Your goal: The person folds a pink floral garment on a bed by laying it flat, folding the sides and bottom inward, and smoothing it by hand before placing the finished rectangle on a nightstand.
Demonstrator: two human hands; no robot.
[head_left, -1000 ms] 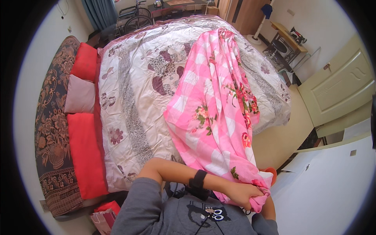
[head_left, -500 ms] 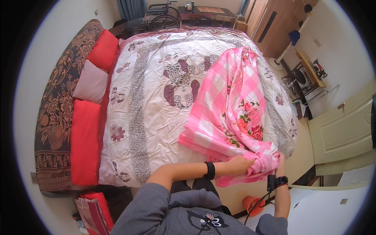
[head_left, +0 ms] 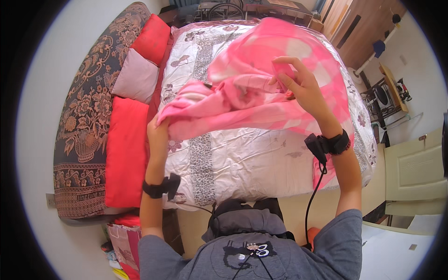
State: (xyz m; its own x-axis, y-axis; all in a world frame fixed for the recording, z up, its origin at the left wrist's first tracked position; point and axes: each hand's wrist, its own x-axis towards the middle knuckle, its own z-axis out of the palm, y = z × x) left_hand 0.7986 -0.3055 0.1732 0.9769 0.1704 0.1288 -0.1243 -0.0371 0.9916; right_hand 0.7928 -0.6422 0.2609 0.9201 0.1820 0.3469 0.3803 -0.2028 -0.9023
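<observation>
A pink-and-white checked bed sheet [head_left: 298, 46] with printed flowers is spread in the air and over the right half of the bed, blurred by motion. My left hand [head_left: 158, 130] grips one gathered edge of it, close to the red pillows. Higher up and to the right, my right hand [head_left: 303, 86] pinches another part between thumb and fingers. The sheet hangs in loose folds between the two hands. Below it, the bed [head_left: 252, 163] has a white cover with grey leopard-print bands and purple flowers. One corner of the sheet trails down past my right wrist.
Along the left stand red pillows [head_left: 126, 154], a pale pink pillow [head_left: 135, 74] and a dark flowered headboard [head_left: 86, 121]. A wheelchair [head_left: 226, 10] is beyond the bed's far end. At right are a pale green door [head_left: 413, 168] and a wooden shelf [head_left: 393, 88]. Cables hang from both wrists.
My hands have moved apart from the bunched sheet at the near right: the left far to the left, the right up and forward. The sheet has lifted and widened across the bed.
</observation>
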